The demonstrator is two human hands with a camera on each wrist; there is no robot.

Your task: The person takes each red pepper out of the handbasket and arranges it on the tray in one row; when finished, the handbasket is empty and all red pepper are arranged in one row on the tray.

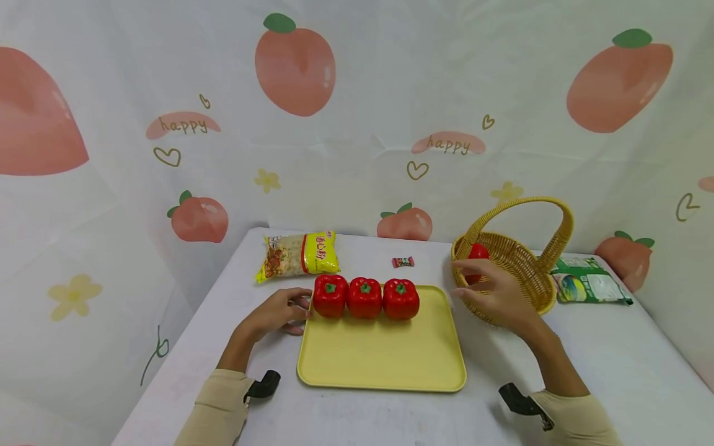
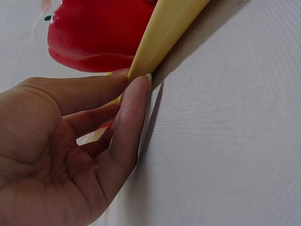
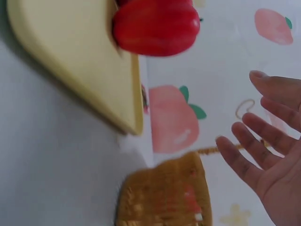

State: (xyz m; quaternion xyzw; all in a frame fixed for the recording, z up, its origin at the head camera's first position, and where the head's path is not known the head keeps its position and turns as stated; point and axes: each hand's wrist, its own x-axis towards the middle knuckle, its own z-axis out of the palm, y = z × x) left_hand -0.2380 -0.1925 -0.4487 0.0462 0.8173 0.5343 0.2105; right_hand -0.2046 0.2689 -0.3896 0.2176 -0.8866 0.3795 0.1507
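Bright, even light in the head view, small highlights on red peppers, soft shadows on the tabletop, dimmer wrist views, basket blurred in the right one

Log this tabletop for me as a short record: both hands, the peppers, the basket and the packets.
Left hand: pinches the yellow tray's left edge
Right hand: holds nothing, beside the basket
Three red peppers: in a row along the tray's far side
Basket contents: red item, partly hidden
Yellow packet: behind the tray, leftward
Green packet: right of the basket
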